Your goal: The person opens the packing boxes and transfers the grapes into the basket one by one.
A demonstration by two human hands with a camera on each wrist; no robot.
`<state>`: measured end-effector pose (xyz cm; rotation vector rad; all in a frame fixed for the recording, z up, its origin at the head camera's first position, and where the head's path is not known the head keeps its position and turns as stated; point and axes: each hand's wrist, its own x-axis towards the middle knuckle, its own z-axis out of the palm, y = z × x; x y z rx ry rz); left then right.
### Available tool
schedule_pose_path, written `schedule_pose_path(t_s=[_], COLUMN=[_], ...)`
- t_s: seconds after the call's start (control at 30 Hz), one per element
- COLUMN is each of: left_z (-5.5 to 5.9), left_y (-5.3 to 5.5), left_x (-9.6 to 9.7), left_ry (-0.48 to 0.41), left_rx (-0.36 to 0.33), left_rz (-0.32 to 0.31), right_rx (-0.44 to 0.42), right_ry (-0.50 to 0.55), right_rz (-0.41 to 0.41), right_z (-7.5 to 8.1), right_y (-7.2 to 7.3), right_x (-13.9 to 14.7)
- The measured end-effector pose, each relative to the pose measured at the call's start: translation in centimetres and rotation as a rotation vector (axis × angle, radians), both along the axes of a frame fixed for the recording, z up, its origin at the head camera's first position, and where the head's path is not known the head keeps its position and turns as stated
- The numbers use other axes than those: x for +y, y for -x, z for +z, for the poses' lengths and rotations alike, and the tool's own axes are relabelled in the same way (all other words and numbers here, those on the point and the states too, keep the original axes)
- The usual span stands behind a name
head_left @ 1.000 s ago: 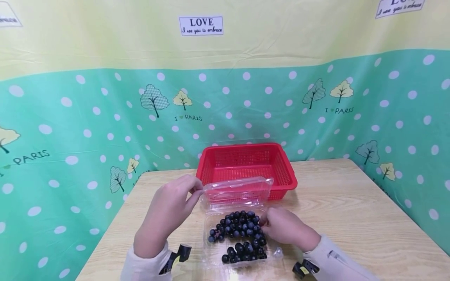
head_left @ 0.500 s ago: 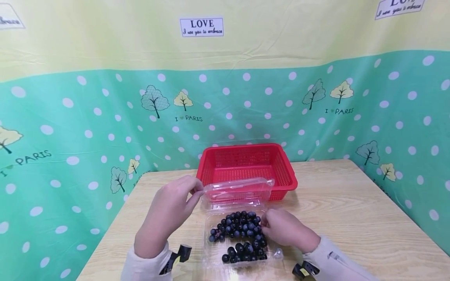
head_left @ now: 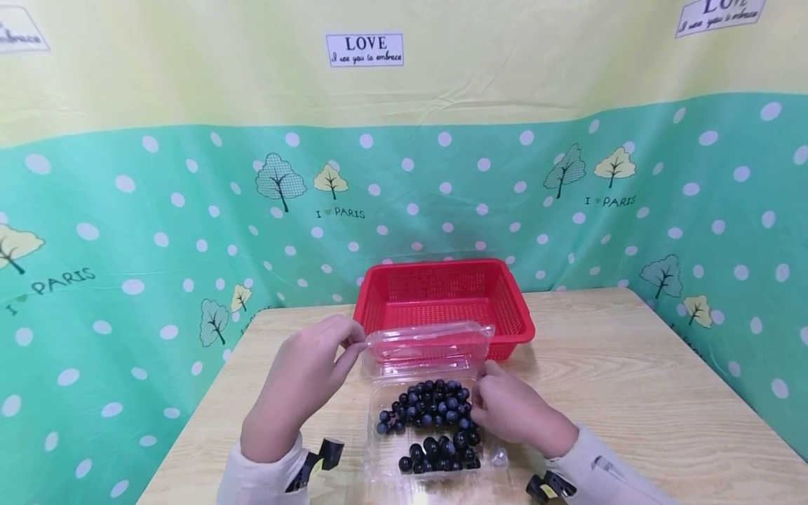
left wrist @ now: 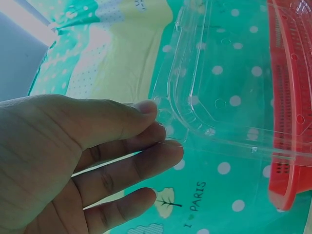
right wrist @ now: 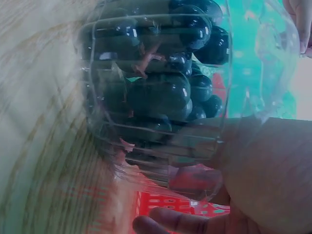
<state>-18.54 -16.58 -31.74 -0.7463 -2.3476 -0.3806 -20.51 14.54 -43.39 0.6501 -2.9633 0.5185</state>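
Observation:
A clear plastic clamshell box (head_left: pixel 383 452) on the table holds dark grapes (head_left: pixel 435 403) in bunches. Its lid (head_left: pixel 429 344) stands raised along the far side, in front of the red basket. My left hand (head_left: pixel 309 372) pinches the lid's left corner between thumb and fingers; the left wrist view shows this corner closely. At the box's right rim, my right hand (head_left: pixel 508 407) grips the side beside the grapes. In the right wrist view, part of that hand (right wrist: pixel 263 170) shows through the plastic, with fingers outside the wall; the exact contact is partly hidden.
A red perforated basket (head_left: pixel 520 308) stands at the back of the wooden table (head_left: pixel 587 365), just behind the lid. Polka-dot curtain (head_left: pixel 404 175) hangs round the table's back and sides.
My right hand has shifted slightly, and a finger now stretches toward the lid's hinge side. The left hand keeps its pinch on the lid, and the grapes look unmoved.

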Motion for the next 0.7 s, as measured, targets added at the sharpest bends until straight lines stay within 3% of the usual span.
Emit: schedule_pose_path(t_s=[0.2,0.47,0.7], left_z=[0.2,0.2,0.1], left_y=[0.0,-0.1,-0.1], left_x=[-0.1,-0.1,-0.1], left_ry=[-0.004,0.001,0.003], left_rx=[0.004,0.002,0.006], left_rz=[-0.001,0.016,0.02], right_rx=[0.006,0.147,0.166], right_ry=[-0.006,-0.064,-0.056], right_rz=[-0.025,-0.058,-0.053], right_z=[0.6,1.3,1.9], right_y=[-0.4,-1.0,-1.5], right_x=[-0.1,-0.5,-0.9])
